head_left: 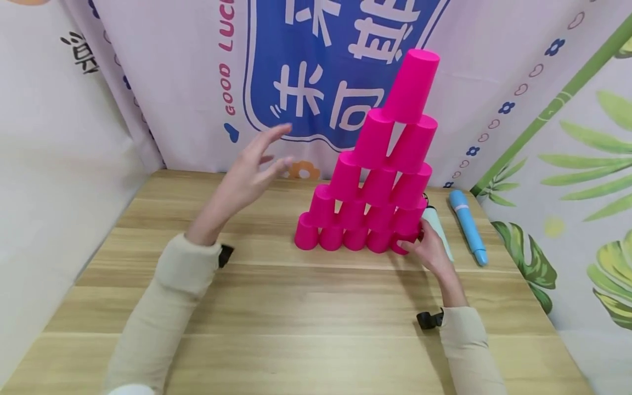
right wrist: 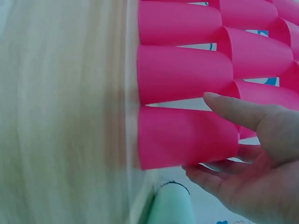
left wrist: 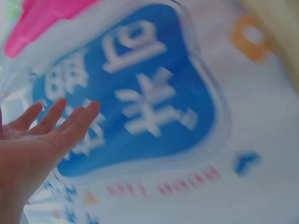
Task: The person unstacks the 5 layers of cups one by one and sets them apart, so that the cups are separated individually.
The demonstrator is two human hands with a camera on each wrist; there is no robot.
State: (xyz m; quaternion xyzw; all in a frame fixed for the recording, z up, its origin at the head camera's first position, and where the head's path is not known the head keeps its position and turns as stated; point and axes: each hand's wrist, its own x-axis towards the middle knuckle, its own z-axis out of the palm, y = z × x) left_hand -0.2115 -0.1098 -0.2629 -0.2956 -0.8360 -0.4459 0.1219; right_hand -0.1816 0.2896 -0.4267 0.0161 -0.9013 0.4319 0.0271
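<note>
Pink cups [head_left: 379,186] stand upside down in a stepped pyramid several rows high, with a single cup [head_left: 412,85] at its peak. My right hand [head_left: 428,249] is at the lower right corner, gripping the end cup [right wrist: 187,137] of the bottom row. In the right wrist view the thumb lies across the cup's front near its closed end, and the fingers curl behind its outer side. Raised in the air left of the pyramid, my left hand [head_left: 244,178] holds nothing, its fingers spread and slightly bent. A blurred pink cup [left wrist: 42,21] shows above it in the left wrist view.
On the wooden table [head_left: 296,329], a light blue pen-like cylinder [head_left: 468,227] lies at the right. Closer to the pyramid is a mint-green cylinder [head_left: 438,230], partly hidden by my right hand. A printed cloth [head_left: 187,82] hangs behind the table.
</note>
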